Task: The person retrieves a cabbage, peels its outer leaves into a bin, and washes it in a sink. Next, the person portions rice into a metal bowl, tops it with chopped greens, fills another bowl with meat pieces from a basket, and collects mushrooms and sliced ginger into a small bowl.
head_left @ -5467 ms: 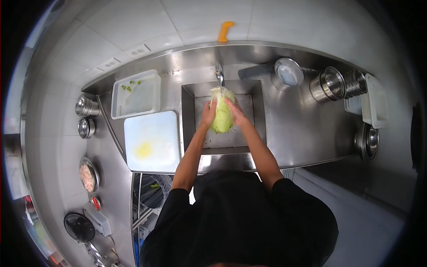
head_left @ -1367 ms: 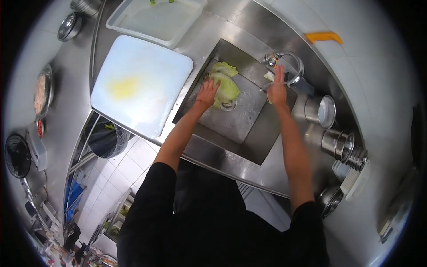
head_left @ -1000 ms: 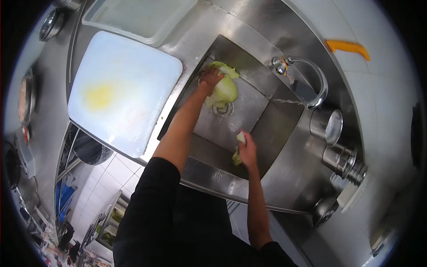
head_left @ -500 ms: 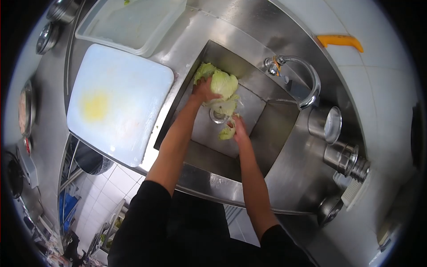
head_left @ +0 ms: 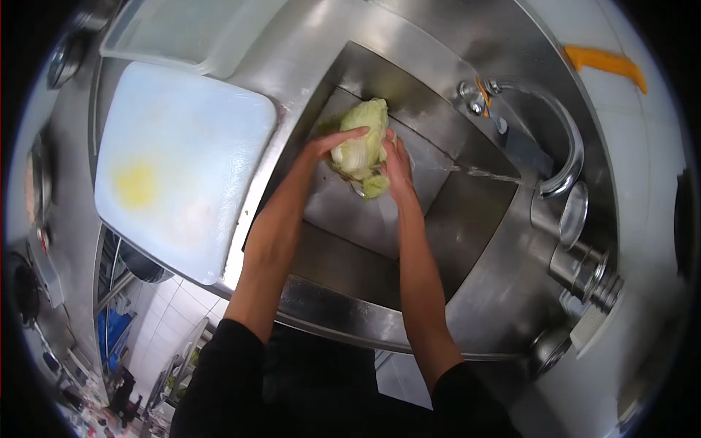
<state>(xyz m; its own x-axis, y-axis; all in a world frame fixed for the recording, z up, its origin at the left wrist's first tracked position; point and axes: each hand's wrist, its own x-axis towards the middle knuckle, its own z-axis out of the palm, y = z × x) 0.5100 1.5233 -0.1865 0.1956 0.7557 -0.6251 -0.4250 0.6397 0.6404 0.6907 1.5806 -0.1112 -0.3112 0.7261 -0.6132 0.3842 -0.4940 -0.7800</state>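
Observation:
Between my two hands sits a pale green head of lettuce [head_left: 363, 146], held inside the metal sink [head_left: 350, 226]. My left hand [head_left: 332, 144] grips its left side, with the thumb lying across the top. Along the right side my right hand [head_left: 397, 164] presses, its fingers partly hidden by the leaves. A loose leaf end [head_left: 375, 185] hangs at the bottom, over the drain. From the curved tap [head_left: 573, 157] on the right, a stream of water [head_left: 485, 174] runs into the sink.
A white cutting board [head_left: 190, 168] with a yellow stain lies left of the sink. Behind it stands a translucent plastic tub [head_left: 212, 62]. Metal containers [head_left: 577, 266] line the right side, and an orange-handled tool [head_left: 606, 64] is near the wall.
Both hands have come together around the lettuce, which is now gathered into one bundle. The right hand moved up from the torn leaf near the drain. The camera view has shifted slightly.

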